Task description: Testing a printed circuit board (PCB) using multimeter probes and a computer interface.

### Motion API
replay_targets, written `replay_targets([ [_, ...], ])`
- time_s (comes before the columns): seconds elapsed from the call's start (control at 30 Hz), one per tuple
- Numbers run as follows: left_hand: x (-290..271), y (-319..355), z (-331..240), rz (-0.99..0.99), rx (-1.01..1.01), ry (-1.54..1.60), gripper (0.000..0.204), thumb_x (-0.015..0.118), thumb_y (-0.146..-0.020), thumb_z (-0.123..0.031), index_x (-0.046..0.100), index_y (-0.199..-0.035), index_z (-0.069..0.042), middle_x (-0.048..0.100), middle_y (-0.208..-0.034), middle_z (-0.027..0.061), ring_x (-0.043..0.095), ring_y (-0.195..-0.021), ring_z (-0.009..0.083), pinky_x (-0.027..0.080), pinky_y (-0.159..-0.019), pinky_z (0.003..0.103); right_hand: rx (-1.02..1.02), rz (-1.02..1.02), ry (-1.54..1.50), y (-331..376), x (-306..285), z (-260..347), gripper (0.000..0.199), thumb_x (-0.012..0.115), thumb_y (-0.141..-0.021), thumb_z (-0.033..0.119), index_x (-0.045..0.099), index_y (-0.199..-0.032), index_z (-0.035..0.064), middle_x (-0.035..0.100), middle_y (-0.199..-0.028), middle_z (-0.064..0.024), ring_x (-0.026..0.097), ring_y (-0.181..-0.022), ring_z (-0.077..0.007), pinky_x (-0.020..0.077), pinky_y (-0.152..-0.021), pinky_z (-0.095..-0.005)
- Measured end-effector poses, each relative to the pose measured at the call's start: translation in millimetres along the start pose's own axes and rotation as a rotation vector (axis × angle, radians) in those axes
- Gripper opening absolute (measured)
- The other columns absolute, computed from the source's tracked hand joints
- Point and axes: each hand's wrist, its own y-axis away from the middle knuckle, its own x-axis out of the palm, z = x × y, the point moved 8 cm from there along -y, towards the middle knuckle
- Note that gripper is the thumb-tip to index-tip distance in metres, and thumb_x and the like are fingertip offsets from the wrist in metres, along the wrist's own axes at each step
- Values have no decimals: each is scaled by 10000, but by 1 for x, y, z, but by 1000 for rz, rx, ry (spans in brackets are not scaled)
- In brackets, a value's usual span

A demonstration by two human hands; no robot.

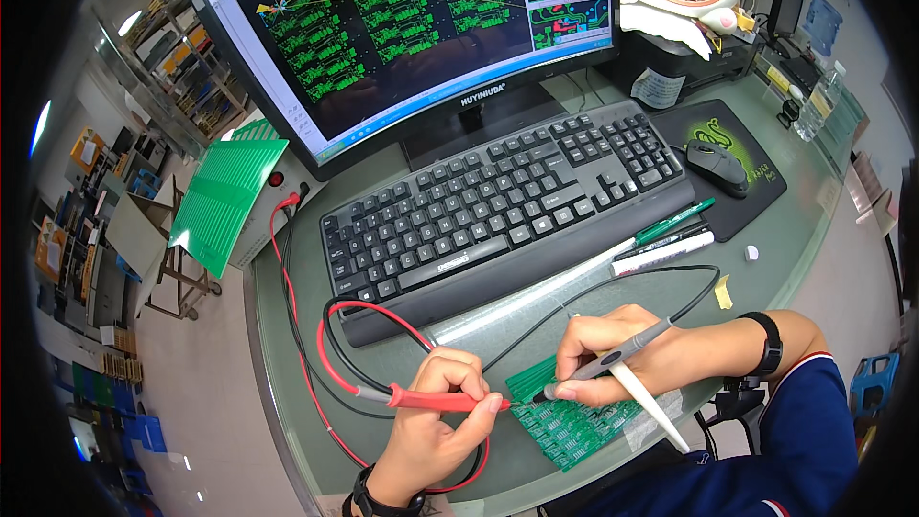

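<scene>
Before the black keyboard (517, 206) lies a green circuit board (565, 440); the left hand (431, 436) grips a red probe (436, 402) at its edge, the right hand (670, 359) a grey probe (617, 354) plus a white stick (651, 407). White lettering marks the monitor bezel (481, 94), green writing the mouse pad (756, 134).

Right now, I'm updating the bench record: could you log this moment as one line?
left hand: red probe | right hand: grey probe, white stick | green circuit board: at probe tips | tip contact: unclear
</scene>
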Motion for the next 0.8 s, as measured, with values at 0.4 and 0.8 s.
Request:
replay_targets([
  [0.4,-2,0,-2,39,25,-59,199,640,-802,40,477,-876,-46,490,-932,60,528,-800,114,486,-711,268,4,-8,-14,0,1,-2,208,689,-852,200,542,-865,54,666,-809,-54,671,-727,-176,507,-601,-282],
  [0.8,0,-3,13,131,-199,444,163,545,-873,37,429,-946,-51,427,-977,42,509,-853,84,541,-845,363,-49,-72,-14,2,-2,-1,241,677,-852,233,518,-873,53,592,-690,-49,586,-594,-159,444,-521,-288],
])
